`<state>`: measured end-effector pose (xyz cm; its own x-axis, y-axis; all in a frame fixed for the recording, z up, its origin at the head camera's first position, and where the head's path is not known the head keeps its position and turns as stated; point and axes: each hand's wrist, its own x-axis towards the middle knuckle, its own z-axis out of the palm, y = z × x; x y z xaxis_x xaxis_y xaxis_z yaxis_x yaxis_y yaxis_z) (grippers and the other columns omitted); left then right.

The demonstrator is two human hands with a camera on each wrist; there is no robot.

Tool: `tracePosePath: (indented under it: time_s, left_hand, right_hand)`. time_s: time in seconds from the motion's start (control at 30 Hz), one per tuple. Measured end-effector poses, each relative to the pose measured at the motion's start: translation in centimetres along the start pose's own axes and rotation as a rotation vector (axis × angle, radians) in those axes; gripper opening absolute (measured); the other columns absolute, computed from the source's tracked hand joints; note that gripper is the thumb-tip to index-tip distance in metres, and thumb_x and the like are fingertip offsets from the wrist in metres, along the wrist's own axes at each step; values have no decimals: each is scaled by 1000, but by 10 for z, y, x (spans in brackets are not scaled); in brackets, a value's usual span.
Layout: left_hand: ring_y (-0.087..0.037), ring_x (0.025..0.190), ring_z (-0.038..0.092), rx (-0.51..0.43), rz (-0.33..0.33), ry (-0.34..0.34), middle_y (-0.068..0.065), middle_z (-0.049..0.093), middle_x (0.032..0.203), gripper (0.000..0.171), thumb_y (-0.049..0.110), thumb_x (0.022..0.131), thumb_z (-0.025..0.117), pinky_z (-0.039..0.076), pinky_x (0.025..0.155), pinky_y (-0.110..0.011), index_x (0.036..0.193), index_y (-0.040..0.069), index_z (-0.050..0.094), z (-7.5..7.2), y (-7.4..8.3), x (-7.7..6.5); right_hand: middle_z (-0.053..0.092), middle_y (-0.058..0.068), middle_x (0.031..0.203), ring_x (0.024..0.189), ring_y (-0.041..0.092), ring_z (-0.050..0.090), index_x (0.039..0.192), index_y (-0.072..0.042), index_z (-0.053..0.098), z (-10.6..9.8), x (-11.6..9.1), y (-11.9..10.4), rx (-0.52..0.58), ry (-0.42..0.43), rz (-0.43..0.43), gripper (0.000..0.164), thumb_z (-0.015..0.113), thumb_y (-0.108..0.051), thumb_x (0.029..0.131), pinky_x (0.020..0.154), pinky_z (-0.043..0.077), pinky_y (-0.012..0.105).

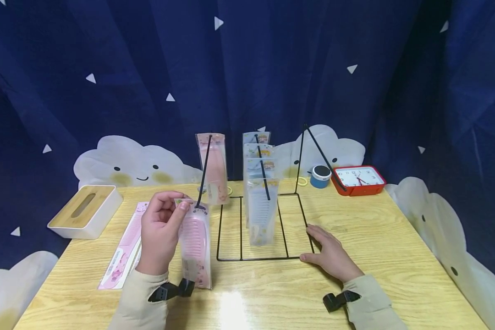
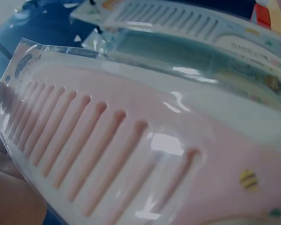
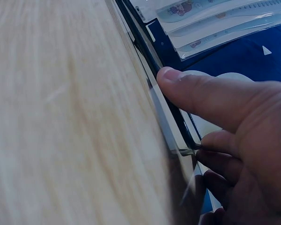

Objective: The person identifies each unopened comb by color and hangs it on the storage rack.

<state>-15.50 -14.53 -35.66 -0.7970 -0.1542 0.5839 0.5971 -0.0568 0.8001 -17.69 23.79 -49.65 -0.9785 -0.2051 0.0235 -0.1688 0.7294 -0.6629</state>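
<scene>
My left hand (image 1: pixel 161 229) pinches the top edge of a clear packet holding a pink comb (image 1: pixel 195 238). That packet's top meets the tip of the left hook on a black wire display rack (image 1: pixel 264 259); whether the hook passes through its hole, I cannot tell. In the left wrist view the same pink comb (image 2: pixel 107 122) fills the foreground. Another packaged pink comb (image 1: pixel 214 169) hangs farther back on that hook. Several packaged blue combs (image 1: pixel 261 215) hang from the middle hook. My right hand (image 1: pixel 332 252) rests its thumb and fingers against the rack's front right corner.
More packaged pink combs (image 1: pixel 125 243) lie on the table at left, beside a tissue box (image 1: pixel 101 213) with a wooden lid. Behind the rack, at right, are a blue cylinder (image 1: pixel 320 178) and a red clock (image 1: pixel 360 190). The right hook (image 1: pixel 323 156) juts forward bare.
</scene>
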Motion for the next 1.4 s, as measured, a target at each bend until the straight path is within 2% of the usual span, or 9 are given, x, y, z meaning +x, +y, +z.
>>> tracePosePath:
  time_s: [0.13, 0.3, 0.53, 0.67, 0.9, 1.17, 1.4]
  left_hand:
    - [-11, 81, 64, -60, 50, -34, -3, 69, 97, 15, -14, 93, 58, 49, 67, -19, 105, -7, 60, 3, 9, -4]
    - [-11, 81, 65, -97, 99, -74, -4, 69, 97, 22, -19, 90, 56, 49, 66, -19, 105, -4, 62, 8, 15, -6]
    - [-9, 80, 64, -63, 116, -70, -2, 70, 96, 22, -19, 90, 57, 48, 65, -18, 104, -4, 61, 11, 17, -3]
    - [-9, 80, 64, -82, 128, -65, -3, 69, 97, 19, -18, 90, 58, 48, 66, -18, 105, -7, 61, 14, 18, -3]
    - [-8, 67, 53, -18, 92, -22, -3, 67, 95, 15, -15, 90, 62, 42, 58, -18, 105, -11, 60, 18, 20, -4]
    - [-9, 67, 50, 22, -16, 20, -2, 64, 91, 14, -4, 93, 65, 41, 60, -19, 107, -6, 61, 20, 10, 4]
    - [-10, 67, 48, 61, -52, 41, -1, 61, 85, 14, -1, 94, 66, 41, 59, -20, 108, -3, 62, 22, 1, 16]
  right_hand:
    - [37, 19, 158, 144, 46, 30, 150, -2, 43, 0, 0, 0, -3, 4, 2, 90, 82, -44, 81, 110, 27, 66]
    - [37, 19, 157, 144, 46, 30, 150, -2, 43, 0, 0, 1, -2, 8, 1, 90, 83, -43, 81, 110, 27, 65]
    - [36, 19, 158, 144, 46, 29, 151, -2, 43, 0, 0, 1, 3, 1, 1, 90, 82, -44, 81, 110, 27, 66]
    - [37, 19, 158, 144, 46, 29, 150, -2, 43, 0, 0, 1, 2, 2, 2, 90, 82, -44, 81, 110, 27, 65]
    - [37, 19, 158, 144, 45, 29, 151, -2, 43, 0, 0, 1, 3, 0, 0, 90, 82, -44, 81, 110, 26, 65]
    - [36, 19, 158, 144, 46, 29, 151, -2, 43, 0, 0, 1, 7, -2, -1, 89, 82, -42, 81, 110, 27, 65]
    - [36, 19, 158, 144, 46, 29, 151, -2, 43, -1, 0, 0, 11, -3, 5, 90, 82, -43, 81, 110, 27, 65]
